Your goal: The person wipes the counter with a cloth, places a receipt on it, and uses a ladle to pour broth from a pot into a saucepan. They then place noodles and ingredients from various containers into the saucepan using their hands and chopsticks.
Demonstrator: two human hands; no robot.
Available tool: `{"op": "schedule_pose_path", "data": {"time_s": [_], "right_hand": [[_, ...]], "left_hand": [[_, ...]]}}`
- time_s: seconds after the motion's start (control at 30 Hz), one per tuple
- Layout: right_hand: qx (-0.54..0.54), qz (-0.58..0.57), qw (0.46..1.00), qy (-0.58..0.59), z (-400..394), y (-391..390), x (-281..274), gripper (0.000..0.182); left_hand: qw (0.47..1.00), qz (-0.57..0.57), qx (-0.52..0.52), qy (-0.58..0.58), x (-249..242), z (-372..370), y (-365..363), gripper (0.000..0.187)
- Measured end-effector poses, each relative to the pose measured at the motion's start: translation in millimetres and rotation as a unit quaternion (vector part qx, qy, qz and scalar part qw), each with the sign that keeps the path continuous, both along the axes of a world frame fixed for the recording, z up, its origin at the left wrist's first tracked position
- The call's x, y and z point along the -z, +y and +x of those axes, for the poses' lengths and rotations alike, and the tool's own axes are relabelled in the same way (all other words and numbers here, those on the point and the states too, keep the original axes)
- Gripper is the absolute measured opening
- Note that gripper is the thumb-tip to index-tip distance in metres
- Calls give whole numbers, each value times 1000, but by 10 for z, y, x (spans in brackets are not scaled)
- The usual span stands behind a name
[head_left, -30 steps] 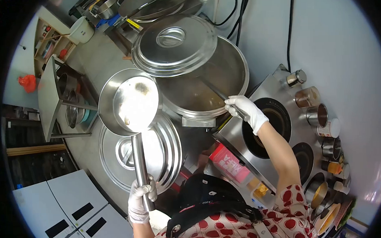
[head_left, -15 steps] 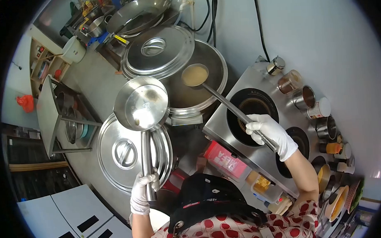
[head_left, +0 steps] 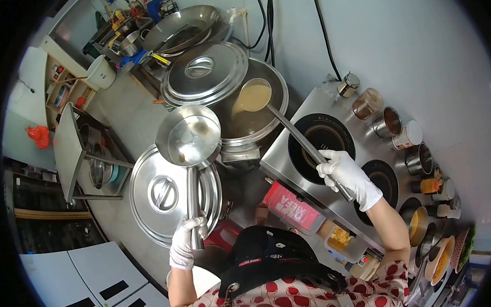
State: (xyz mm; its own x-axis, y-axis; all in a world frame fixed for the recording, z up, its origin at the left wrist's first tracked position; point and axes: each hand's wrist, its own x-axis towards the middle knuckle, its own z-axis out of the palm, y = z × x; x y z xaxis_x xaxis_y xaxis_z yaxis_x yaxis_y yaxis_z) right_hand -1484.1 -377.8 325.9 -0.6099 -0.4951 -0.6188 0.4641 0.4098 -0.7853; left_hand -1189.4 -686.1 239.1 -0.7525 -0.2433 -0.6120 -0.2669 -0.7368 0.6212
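White gloves cover both hands. My left hand (head_left: 189, 239) is closed round the handle of a steel saucepan (head_left: 188, 135), whose inside shows only a few brownish spots. My right hand (head_left: 346, 177) grips the long handle of a ladle (head_left: 256, 94). Cloudy, pale brown liquid fills the ladle's bowl, which is over the open part of a large steel pot (head_left: 278, 79). Some liquid appears to run from the bowl's left side into the pot. A round lid (head_left: 186, 71) covers the pot's left part. The saucepan is left of the ladle and does not touch it.
Two round black burners (head_left: 332, 169) are set in the steel counter on the right, with jars and small pots (head_left: 386, 122) along the wall. Another lidded pot (head_left: 144, 200) stands below the saucepan. A wok (head_left: 181, 28) lies at the back, and a steel table (head_left: 69, 151) at the left.
The ladle has shifted slightly right and up relative to the pot's lid, and liquid now seems to spill from its left side. Both hands keep their grips. The whole view has moved a little.
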Motion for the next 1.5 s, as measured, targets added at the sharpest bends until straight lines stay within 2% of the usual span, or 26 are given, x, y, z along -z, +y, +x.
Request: {"op": "schedule_pose_path", "data": {"time_s": [0.23,0.27,0.5,0.57,0.77,0.97,1.17,1.23,1.4,1.5], "right_hand": [[28,-97,992,-71,91,254,-189,46],[24,-103,991,-81,130,300,-247,50],[25,-146,986,-72,565,773,-760,50],[58,-164,981,-82,746,959,-917,51],[142,-216,961,-100,1302,1657,-1311,53],[243,-165,951,-94,2020,2382,-1560,55],[329,-98,936,-83,2695,2982,-1576,55],[339,-32,937,-74,2858,3120,-1587,55],[377,-24,924,-57,3256,3538,-1369,51],[400,-1,915,-54,3324,3695,-1221,47]], "left_hand": [[998,-54,0,-27,5,-21,18,18],[998,-53,-1,-43,-18,-42,35,17],[999,-27,27,-31,82,-254,163,14],[998,16,54,8,108,-339,242,16],[993,0,119,6,42,-612,696,20],[969,56,238,29,-78,-818,1422,21],[931,66,359,32,84,-998,2314,15],[920,80,384,13,107,-1030,2614,12],[871,122,475,-12,318,-1133,3328,19],[859,127,496,9,383,-1202,3724,26]]}}
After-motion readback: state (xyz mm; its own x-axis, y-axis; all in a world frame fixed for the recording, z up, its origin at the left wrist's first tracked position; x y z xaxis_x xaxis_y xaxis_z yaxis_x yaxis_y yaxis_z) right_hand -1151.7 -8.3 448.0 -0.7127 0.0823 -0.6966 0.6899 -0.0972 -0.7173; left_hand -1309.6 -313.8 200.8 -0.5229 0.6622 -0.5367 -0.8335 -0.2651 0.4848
